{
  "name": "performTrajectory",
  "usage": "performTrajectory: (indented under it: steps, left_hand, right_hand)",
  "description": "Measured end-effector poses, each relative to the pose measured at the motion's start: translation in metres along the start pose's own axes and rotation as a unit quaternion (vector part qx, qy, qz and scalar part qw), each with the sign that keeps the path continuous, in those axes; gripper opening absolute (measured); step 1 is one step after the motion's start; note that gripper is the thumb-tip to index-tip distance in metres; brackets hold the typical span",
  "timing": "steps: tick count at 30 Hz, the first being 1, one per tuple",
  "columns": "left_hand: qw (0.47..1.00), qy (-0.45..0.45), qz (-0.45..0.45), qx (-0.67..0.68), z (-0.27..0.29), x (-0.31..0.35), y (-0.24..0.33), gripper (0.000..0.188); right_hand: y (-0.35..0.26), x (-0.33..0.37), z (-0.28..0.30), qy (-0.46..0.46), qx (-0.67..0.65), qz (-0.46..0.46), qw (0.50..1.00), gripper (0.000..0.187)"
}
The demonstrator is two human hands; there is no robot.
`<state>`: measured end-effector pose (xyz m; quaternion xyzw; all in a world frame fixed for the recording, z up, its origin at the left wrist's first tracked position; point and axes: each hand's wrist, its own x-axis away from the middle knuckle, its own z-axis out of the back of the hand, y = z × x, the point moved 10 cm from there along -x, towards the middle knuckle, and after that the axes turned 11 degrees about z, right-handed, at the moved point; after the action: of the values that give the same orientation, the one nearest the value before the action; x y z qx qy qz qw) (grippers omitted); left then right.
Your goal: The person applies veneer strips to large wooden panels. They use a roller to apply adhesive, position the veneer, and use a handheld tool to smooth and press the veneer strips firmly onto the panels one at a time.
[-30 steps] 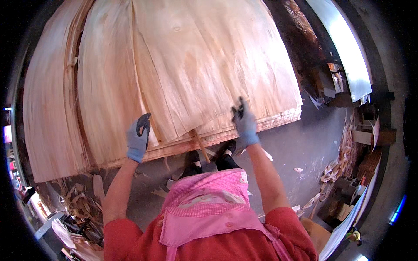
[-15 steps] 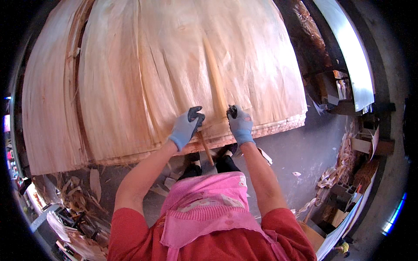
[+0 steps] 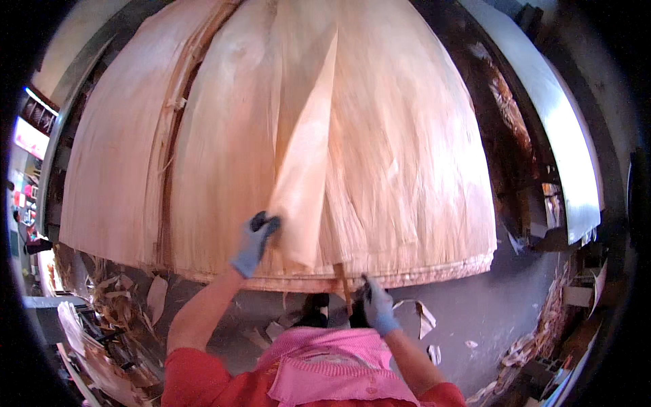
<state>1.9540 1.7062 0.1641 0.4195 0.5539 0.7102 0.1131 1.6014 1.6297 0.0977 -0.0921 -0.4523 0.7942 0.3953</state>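
Observation:
Pale wood veneer sheets lie stacked before me, wavy and ragged along the near edge. My left hand, in a grey-blue glove with dark fingertips, is closed on the left edge of a folded-over veneer flap. This flap is a long tapering wedge, raised above the top sheet and narrowing to a point far away. My right hand, gloved alike, is below the stack's near edge. Its fingers are curled in and slightly blurred; what they hold, if anything, is unclear. Beside it a narrow brown strip hangs down at the edge.
Another veneer stack adjoins on the left, past a dark gap. A long pale panel stands at the right. Veneer scraps litter the lower left, more offcuts the right. A torn piece lies on the grey floor.
My left hand has moved left and down, and a flap of veneer is now lifted and folded over by it. My right hand has dropped from the sheet to below the edge.

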Motion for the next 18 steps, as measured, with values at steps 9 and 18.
performTrajectory:
  steps: [9, 18]
  left_hand:
    - [0.965, 0.217, 0.045, 0.138, 0.19, 0.019, -0.036, 0.015]
    - [0.926, 0.362, 0.074, 0.081, 0.282, 0.02, -0.141, 0.015]
  right_hand:
    - [-0.004, 0.015, -0.108, -0.058, -0.235, 0.05, 0.969, 0.08]
    - [-0.041, -0.034, -0.06, -0.044, -0.011, 0.035, 0.998, 0.076]
